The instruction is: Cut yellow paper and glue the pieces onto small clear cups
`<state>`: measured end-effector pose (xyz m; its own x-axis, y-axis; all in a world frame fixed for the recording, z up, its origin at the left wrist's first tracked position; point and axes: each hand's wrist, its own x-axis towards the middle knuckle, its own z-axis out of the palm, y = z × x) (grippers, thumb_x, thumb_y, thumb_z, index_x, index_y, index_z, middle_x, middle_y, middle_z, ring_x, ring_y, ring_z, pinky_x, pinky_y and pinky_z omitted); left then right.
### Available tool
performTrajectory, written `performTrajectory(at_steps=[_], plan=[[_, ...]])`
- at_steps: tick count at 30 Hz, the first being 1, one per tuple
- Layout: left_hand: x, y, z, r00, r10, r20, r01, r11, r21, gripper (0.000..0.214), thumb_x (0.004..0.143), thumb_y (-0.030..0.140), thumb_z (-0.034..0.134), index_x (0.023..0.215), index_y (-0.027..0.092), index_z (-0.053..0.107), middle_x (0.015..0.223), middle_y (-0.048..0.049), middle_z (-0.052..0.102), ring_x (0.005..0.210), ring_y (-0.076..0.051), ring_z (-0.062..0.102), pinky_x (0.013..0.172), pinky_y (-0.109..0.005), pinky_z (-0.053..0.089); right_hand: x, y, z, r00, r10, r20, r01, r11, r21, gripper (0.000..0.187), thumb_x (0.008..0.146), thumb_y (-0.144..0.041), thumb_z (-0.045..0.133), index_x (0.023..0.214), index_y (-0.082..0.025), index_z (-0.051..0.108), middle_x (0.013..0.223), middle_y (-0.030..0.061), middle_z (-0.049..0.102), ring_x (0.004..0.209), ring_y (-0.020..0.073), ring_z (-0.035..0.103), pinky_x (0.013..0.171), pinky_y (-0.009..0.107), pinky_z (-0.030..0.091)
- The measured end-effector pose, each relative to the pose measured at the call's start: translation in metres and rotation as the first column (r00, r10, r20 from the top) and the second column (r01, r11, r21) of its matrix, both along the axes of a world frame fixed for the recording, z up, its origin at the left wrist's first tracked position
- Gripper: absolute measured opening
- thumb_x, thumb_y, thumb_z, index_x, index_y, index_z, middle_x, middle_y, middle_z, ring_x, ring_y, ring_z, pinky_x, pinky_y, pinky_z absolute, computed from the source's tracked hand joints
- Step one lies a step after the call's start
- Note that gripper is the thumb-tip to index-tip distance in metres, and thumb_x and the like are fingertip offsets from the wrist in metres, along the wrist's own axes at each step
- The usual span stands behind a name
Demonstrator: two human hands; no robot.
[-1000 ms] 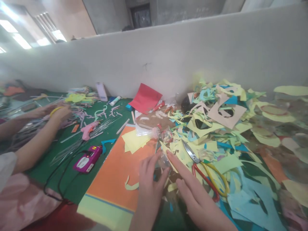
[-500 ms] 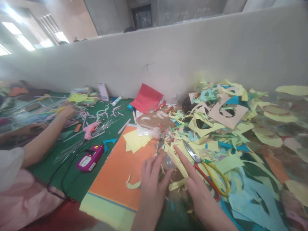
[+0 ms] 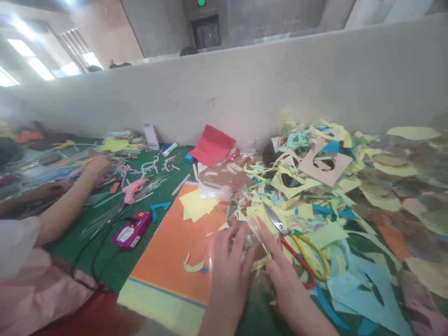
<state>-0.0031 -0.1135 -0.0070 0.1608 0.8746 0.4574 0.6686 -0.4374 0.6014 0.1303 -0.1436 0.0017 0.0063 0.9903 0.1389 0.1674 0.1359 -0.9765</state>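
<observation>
My left hand (image 3: 229, 261) is low over the right edge of a stack of coloured paper, orange sheet (image 3: 178, 261) on top. Its fingers reach forward, apart and slightly bent. My right hand (image 3: 285, 275) is beside it with the index finger stretched out over yellow paper scraps (image 3: 257, 217). Something clear and shiny (image 3: 252, 239), like thin plastic, shows between the two hands; its shape and whether either hand grips it are unclear. Scissors (image 3: 283, 228) with red and yellow handles lie partly spread on the scraps, just right of my right hand.
Cut paper (image 3: 324, 170) is heaped at the right. A pink glue gun (image 3: 133, 190), a magenta box with a cord (image 3: 133, 231) and thin sticks lie on the green table to the left. Another person's arm (image 3: 73, 200) reaches in there. A low wall (image 3: 157, 93) runs behind.
My hands have shifted slightly, the left one a little to the right. A pinkish clear sheen now shows at its left side. The view has tilted a little; the scissors lie as before.
</observation>
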Motion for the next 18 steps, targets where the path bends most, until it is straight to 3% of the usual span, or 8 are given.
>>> performTrajectory(at_steps=[4,6,10,15,18], plan=[[0.006,-0.006,0.003,0.998,0.014,0.056,-0.009,0.995,-0.095,0.04,0.094,0.027,0.056,0.133,0.031,0.057,0.127,-0.0089,0.06,0.121,-0.024,0.057,0.101,-0.038,0.049,0.0,-0.003,0.0,0.999,-0.04,-0.002,0.04,0.995,0.093,0.064,0.099,-0.054,0.018,0.159,-0.033,0.004,0.164,-0.0007,0.017,0.148,0.0239,0.022,0.114,0.045,0.037],[0.01,-0.01,0.007,0.994,0.019,0.111,0.0,0.985,-0.173,0.038,0.094,0.026,0.055,0.131,0.031,0.058,0.128,-0.0087,0.06,0.121,-0.023,0.058,0.1,-0.036,0.05,0.001,-0.009,0.003,0.999,-0.024,0.026,0.021,0.996,0.084,0.062,0.1,-0.055,0.016,0.158,-0.034,0.01,0.163,-0.0003,0.022,0.147,0.024,0.024,0.115,0.045,0.035],[0.019,-0.013,0.011,0.961,-0.007,0.277,0.075,0.969,-0.235,0.036,0.091,0.026,0.059,0.127,0.029,0.061,0.13,-0.0084,0.06,0.118,-0.022,0.06,0.094,-0.033,0.054,0.008,-0.024,0.006,0.988,-0.066,0.14,0.052,0.993,0.105,0.067,0.099,-0.058,0.027,0.158,-0.03,0.011,0.165,0.0011,0.013,0.15,0.0257,0.013,0.12,0.047,0.023],[0.029,-0.016,0.003,0.896,-0.046,0.441,0.171,0.953,-0.249,0.034,0.086,0.024,0.061,0.12,0.024,0.063,0.121,-0.0099,0.062,0.105,-0.022,0.065,0.086,-0.035,0.057,0.014,-0.038,-0.002,0.933,-0.094,0.348,0.019,0.977,0.213,0.065,0.1,-0.049,0.035,0.158,-0.035,0.009,0.164,-0.003,0.015,0.149,0.0277,0.016,0.117,0.047,0.029],[0.031,-0.019,-0.004,0.874,-0.049,0.484,0.191,0.95,-0.249,0.033,0.087,0.025,0.059,0.119,0.024,0.063,0.122,-0.0108,0.061,0.103,-0.022,0.065,0.084,-0.035,0.058,0.011,-0.044,0.003,0.91,-0.146,0.389,0.05,0.968,0.246,0.066,0.1,-0.048,0.036,0.158,-0.037,0.008,0.164,-0.0041,0.013,0.148,0.029,0.016,0.116,0.046,0.032]])
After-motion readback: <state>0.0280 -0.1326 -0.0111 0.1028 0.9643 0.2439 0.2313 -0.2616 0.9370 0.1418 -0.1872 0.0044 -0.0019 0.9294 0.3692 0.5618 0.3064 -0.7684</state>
